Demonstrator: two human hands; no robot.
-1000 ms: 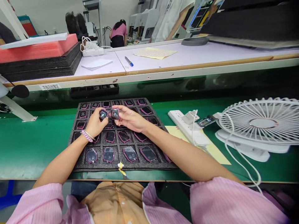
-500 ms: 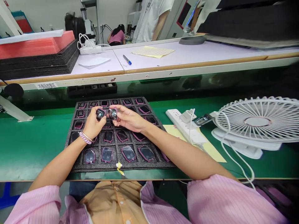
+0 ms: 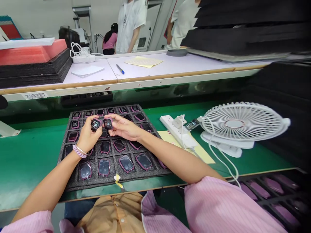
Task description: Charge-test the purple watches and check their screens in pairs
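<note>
A black foam tray (image 3: 73,179) lies on the green belt in front of me, its pockets filled with several pink-rimmed smartwatch bodies. My left hand (image 3: 86,137) is closed round one watch body (image 3: 95,124) and holds it up over the tray's middle rows. My right hand (image 3: 123,127) pinches a second watch body (image 3: 108,123) right beside the first, their screens facing me and almost touching. A small yellow tag (image 3: 118,180) sticks to the tray's near edge.
A white power strip (image 3: 170,127) with plugs and a white desk fan (image 3: 239,124) sit to the right on the green belt (image 3: 29,155). Another tray of pink parts (image 3: 274,194) is at lower right. Beyond, a pale bench holds foam stacks (image 3: 31,63), a pen (image 3: 120,69), papers; people stand behind.
My view has swung to the right and slightly down, so tray and fan slid left in the picture. Both hands still hold their watch bodies side by side over the tray.
</note>
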